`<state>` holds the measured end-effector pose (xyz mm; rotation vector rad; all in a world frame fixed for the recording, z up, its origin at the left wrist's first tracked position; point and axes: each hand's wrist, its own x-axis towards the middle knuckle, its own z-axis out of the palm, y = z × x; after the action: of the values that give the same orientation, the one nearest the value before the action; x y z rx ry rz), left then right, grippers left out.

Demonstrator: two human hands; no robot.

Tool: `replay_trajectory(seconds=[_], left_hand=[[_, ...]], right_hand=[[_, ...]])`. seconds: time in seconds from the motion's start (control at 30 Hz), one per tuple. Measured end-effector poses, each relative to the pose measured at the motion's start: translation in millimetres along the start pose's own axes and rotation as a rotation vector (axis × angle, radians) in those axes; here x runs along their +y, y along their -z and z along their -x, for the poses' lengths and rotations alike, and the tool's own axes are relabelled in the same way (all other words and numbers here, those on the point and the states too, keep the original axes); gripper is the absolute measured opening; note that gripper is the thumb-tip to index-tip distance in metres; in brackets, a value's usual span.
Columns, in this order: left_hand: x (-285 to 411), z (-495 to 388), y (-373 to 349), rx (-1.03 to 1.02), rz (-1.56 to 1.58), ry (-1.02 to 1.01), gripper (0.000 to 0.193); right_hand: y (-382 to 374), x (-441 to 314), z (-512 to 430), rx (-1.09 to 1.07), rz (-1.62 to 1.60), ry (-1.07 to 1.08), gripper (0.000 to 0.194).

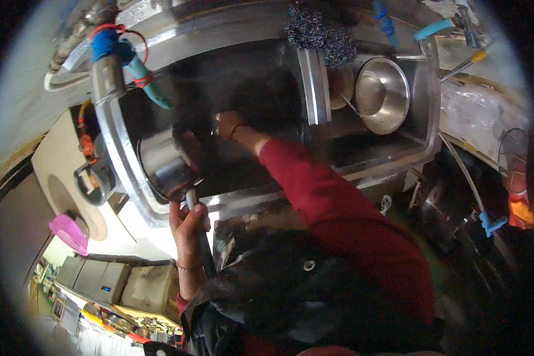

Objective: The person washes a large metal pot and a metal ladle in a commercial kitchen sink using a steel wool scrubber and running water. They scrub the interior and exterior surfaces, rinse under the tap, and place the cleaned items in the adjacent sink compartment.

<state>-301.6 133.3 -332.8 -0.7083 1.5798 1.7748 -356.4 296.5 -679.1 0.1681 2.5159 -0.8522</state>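
Observation:
My left hand (189, 222) grips the long handle (207, 253) of a metal saucepan (160, 155) at the near left of a stainless steel sink (124, 153). The pan lies tilted on its side against the basin's left wall. Inside the same dark basin, my right hand (230, 124) is curled, apart from the pan and to its right. Something small and shiny shows at its fingers, too blurred to name. A green hose end (153, 91) hangs over the basin at the back left.
Dark curly scrubbing pads (320, 33) hang over the divider (312, 89). The right basin holds a steel bowl (382, 95) beside another round vessel (340, 86). Left of the sink are a metal mug (94, 182) and a pink basket (70, 233). A blue-headed squeegee-like tool (489, 224) leans at right.

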Motion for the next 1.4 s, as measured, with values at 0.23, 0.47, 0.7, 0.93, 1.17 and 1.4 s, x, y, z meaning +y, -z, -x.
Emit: replay_trajectory(seconds=[0.23, 0.47, 0.7, 0.93, 1.17, 1.4], left_hand=[[9, 17, 15, -0.09, -0.014, -0.064, 0.051], [-6, 19, 43, -0.245, -0.102, -0.047, 0.047], [-9, 11, 36, -0.322, -0.354, -0.093, 0.031], [-17, -2, -12, -0.486, -0.564, -0.255, 0.029], [-62, 67, -131, -0.74, -0.69, -0.345, 0.026], [-134, 135, -257, -0.611, -0.791, 0.018, 0.03]], right_hand=[[112, -14, 74, -0.185, -1.359, -0.25, 0.016], [135, -21, 162, 0.162, -1.0, -0.338, 0.024], [128, -22, 216, 0.557, -1.028, -0.337, 0.017], [168, 18, 354, 0.632, -1.659, -0.096, 0.015], [133, 137, 615, 1.446, -1.548, -0.435, 0.027], [27, 297, 905, 1.52, -0.25, -1.37, 0.017]])
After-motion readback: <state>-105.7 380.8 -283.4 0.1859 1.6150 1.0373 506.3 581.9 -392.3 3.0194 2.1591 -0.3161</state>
